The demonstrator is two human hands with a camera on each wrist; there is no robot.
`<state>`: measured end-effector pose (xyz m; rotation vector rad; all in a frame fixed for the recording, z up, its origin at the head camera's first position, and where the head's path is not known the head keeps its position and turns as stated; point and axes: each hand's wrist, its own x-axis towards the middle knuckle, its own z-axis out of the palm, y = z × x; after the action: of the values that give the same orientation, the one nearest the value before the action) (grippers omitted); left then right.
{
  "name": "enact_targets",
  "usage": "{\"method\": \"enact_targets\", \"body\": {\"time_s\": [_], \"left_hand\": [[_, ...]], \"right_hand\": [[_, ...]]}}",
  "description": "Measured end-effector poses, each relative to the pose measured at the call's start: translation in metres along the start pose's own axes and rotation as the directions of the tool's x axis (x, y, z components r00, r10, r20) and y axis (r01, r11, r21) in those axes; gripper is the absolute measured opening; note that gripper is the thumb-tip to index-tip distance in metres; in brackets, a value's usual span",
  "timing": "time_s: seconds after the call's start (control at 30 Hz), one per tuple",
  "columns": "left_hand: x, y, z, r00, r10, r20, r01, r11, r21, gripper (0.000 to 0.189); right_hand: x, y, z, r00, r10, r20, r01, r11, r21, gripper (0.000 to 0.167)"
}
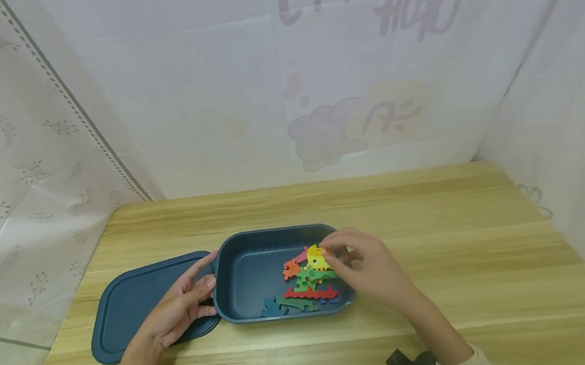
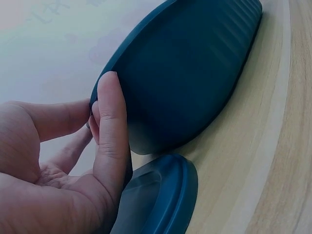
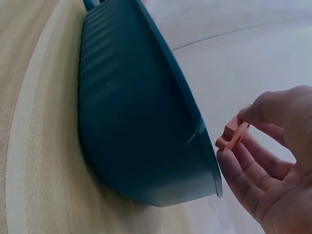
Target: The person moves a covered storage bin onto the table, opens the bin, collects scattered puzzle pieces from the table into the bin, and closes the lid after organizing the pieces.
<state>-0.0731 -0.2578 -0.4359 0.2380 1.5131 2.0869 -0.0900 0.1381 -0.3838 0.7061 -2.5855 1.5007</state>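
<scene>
A dark blue rectangular box (image 1: 251,274) stands on the table with its top uncovered. My left hand (image 1: 184,301) grips its left end; in the left wrist view a finger (image 2: 112,107) lies against the outer wall near the rim. Over the box's right end, my right hand (image 1: 366,263) pinches a small orange puzzle piece (image 3: 234,134) between thumb and fingers. Below that hand, jigsaw-edged pieces lie heaped in the box: a yellow piece (image 1: 314,259) with a face, a red strip (image 1: 311,293), green pieces (image 1: 299,304) and a blue piece (image 1: 273,308).
The box's dark blue lid (image 1: 129,304) lies flat on the table at left, partly under my left hand and forearm. The wooden table (image 1: 433,210) reaches back to a printed white cloth (image 1: 241,93). More patterned cloth hangs at both sides.
</scene>
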Motion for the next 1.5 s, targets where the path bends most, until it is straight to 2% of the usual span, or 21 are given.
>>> {"method": "enact_targets", "body": {"time_s": [0.1,0.2,0.4,0.53,0.67,0.83,1.03,1.13,1.23,1.33,1.5], "left_hand": [[0.000,0.001,0.001,1.000,0.006,0.002,-0.006,1.000,0.003,0.067],[0.000,0.002,0.001,1.000,-0.002,-0.007,0.002,1.000,0.011,0.067],[0.001,0.001,0.000,0.999,-0.021,-0.024,0.021,1.000,0.014,0.068],[0.000,0.001,-0.001,0.999,-0.025,-0.038,0.026,0.999,0.024,0.067],[-0.003,0.001,0.001,0.998,-0.025,-0.057,0.028,0.998,0.053,0.064],[-0.005,0.005,0.002,0.993,-0.033,-0.118,0.048,0.990,0.133,0.060],[-0.009,0.011,0.003,0.975,-0.034,-0.221,0.088,0.967,0.240,0.059],[-0.015,0.014,0.002,0.965,-0.014,-0.263,0.091,0.956,0.281,0.061],[-0.023,0.016,0.000,0.947,0.015,-0.320,0.094,0.942,0.323,0.062],[-0.033,0.016,-0.003,0.918,0.050,-0.394,0.114,0.917,0.381,0.061],[-0.046,0.011,-0.008,0.853,0.131,-0.506,0.172,0.844,0.508,0.058]], "right_hand": [[0.000,-0.001,0.004,0.996,-0.094,0.006,0.094,0.990,-0.101,0.027],[0.000,-0.001,0.007,0.991,-0.131,0.030,0.135,0.979,-0.153,0.026],[-0.003,0.001,0.008,0.996,-0.064,0.061,0.073,0.986,-0.150,0.034],[-0.002,0.002,0.005,0.998,-0.067,0.020,0.069,0.982,-0.174,0.033],[-0.003,0.002,0.002,0.999,-0.021,-0.035,0.012,0.970,-0.243,0.028],[-0.005,0.006,-0.001,0.993,0.068,-0.100,-0.094,0.953,-0.288,0.033],[-0.008,0.014,-0.003,0.977,0.178,-0.119,-0.199,0.958,-0.206,0.047],[-0.010,0.019,-0.003,0.967,0.237,-0.089,-0.248,0.957,-0.150,0.052],[-0.012,0.022,-0.004,0.949,0.311,-0.054,-0.315,0.944,-0.099,0.051],[-0.012,0.024,-0.005,0.921,0.389,-0.027,-0.390,0.920,-0.036,0.048],[-0.012,0.025,-0.010,0.871,0.489,0.042,-0.490,0.864,0.115,0.050]]}}
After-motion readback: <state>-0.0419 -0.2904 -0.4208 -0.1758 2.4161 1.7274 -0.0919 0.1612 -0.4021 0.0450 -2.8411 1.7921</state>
